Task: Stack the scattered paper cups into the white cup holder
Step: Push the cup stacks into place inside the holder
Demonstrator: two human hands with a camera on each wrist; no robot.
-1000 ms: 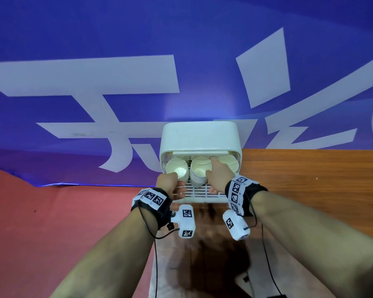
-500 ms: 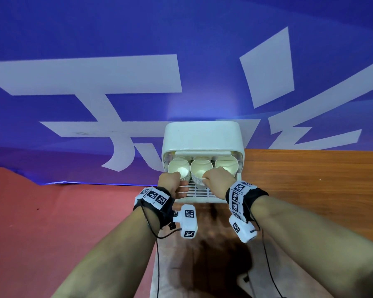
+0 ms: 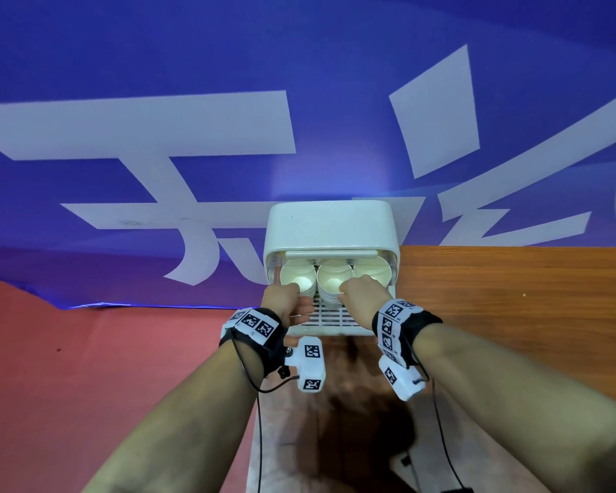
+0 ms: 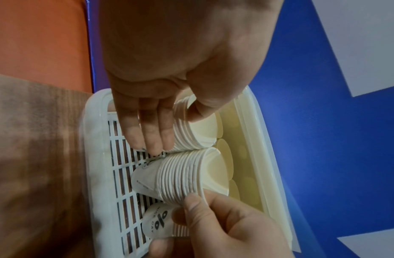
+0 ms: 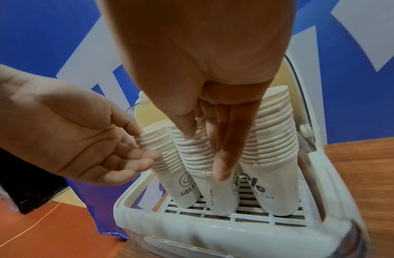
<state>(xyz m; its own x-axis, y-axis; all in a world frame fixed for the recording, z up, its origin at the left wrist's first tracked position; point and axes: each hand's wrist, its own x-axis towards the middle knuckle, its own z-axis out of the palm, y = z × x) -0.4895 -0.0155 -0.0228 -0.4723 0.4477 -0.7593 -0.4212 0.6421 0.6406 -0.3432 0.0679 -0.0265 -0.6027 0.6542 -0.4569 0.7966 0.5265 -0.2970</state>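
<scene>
The white cup holder (image 3: 329,225) stands open toward me at the table's back edge, with three stacks of white paper cups leaning on its slatted tray (image 5: 247,216). My left hand (image 3: 287,300) pinches the rims of the left cup stack (image 3: 297,277) between thumb and fingers (image 4: 154,139). My right hand (image 3: 361,290) pinches the middle cup stack (image 3: 333,279), thumb on one side and fingers (image 5: 222,167) on the other. Nothing touches the right stack (image 5: 273,157), the tallest of the three. The cups carry smiley and "HELLO" prints.
A blue banner (image 3: 192,83) with large white shapes hangs right behind the holder. Brown wooden tabletop (image 3: 512,297) lies to the right, a red surface (image 3: 86,350) to the left. A black object (image 5: 26,183) sits low at the left in the right wrist view.
My right hand has drawn back from the cup mouths near the right stack onto the rims of the middle stack. The left hand has stayed on the left stack.
</scene>
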